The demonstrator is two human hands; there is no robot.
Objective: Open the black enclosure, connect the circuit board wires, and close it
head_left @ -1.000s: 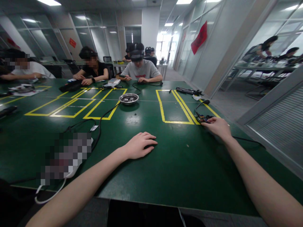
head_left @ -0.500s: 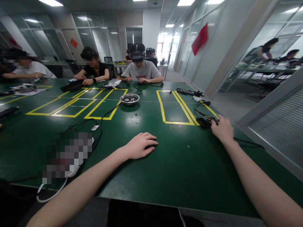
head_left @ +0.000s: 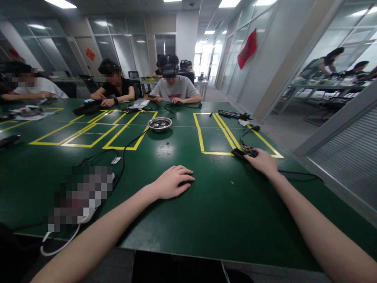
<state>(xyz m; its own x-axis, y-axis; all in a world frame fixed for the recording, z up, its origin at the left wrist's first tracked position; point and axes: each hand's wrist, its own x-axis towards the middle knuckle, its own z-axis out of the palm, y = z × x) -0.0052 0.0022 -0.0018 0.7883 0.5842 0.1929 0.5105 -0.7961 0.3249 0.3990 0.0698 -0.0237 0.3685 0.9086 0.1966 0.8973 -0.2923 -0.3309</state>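
My left hand [head_left: 173, 182] lies palm down on the green table [head_left: 206, 212], fingers spread, holding nothing. Farther out on the right, the fingers of my right hand [head_left: 263, 162] grip the near end of a black device with coloured wires [head_left: 240, 154]. Its exact kind is too small to tell, and my fingers hide part of it. The device sits by the bottom corner of a yellow tape outline [head_left: 218, 153]. A black cable [head_left: 300, 172] runs out on the right behind my wrist, and a thinner cord with a black plug-like end [head_left: 255, 128] curves above the device.
A metal bowl [head_left: 160, 124] with small metal pieces stands mid-table. A folded black tripod-like object [head_left: 234, 114] lies at the far right. Left of my left arm is a blurred-out item [head_left: 82, 196] with cables. Across the table sit several people, one in a grey shirt [head_left: 173, 90].
My right hand has moved left, bringing the black wired device with it toward the tape corner. My left hand stays in place on the table.
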